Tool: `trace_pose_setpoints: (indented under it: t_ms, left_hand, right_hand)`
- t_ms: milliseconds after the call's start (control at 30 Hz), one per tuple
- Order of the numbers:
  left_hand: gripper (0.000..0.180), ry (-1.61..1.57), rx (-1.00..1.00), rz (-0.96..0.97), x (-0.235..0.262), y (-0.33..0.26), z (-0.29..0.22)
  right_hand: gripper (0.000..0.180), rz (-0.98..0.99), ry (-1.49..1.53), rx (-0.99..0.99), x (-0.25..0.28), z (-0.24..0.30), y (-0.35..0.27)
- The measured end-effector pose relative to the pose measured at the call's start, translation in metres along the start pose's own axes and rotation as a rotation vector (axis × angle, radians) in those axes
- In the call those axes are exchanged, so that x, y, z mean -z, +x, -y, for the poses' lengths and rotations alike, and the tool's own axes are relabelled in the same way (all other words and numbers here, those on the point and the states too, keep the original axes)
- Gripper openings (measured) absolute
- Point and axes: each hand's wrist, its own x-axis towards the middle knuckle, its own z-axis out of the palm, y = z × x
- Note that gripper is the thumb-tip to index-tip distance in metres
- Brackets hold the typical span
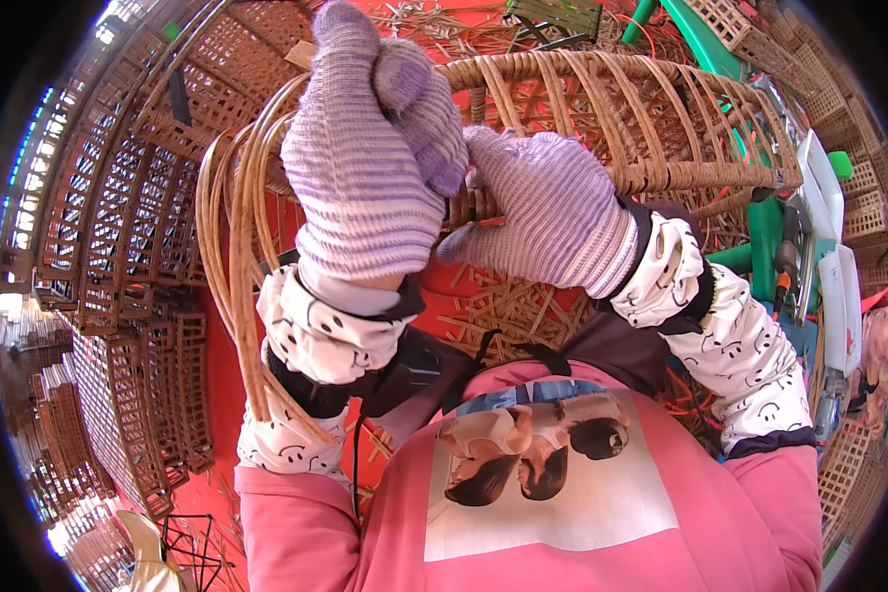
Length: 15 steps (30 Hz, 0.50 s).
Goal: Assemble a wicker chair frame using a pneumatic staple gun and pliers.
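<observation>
My left hand [370, 148], in a purple and white striped knit glove, is closed over the left end of a woven rattan basket frame [627, 104]. Its curled fingers hide what lies under them. Right beside it my right hand [553, 212], gloved alike, is closed with thumb and fingers around the frame's near edge. The two gloves touch at the fingertips. A bundle of long, thin rattan strips [232, 257] loops out from behind the left glove and hangs down over the left forearm.
Stacks of brown woven baskets [109, 217] rise on the left. Loose cane scraps [513, 316] litter the red floor [222, 375]. Green plastic legs [765, 247], a dark-handled tool [789, 247] and white plastic pieces [821, 187] stand at the right. A green folding stool [557, 15] is at the top.
</observation>
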Motion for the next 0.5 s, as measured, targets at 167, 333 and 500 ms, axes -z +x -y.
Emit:
trace_pose_setpoints:
  t_ms: [167, 333, 500]
  left_hand:
    - [0.048, 0.003, -0.043, 0.051, -0.005, -0.012, -0.003]
    - [0.046, -0.043, -0.035, 0.068, 0.002, -0.008, -0.006]
    - [0.045, -0.052, -0.016, 0.081, -0.002, -0.014, -0.006]
  right_hand:
    - [0.043, 0.047, -0.056, -0.048, 0.003, 0.004, 0.003]
    - [0.038, -0.053, -0.033, 0.043, 0.0, 0.002, -0.006]
    - [0.033, -0.02, -0.001, 0.047, 0.004, 0.007, -0.011]
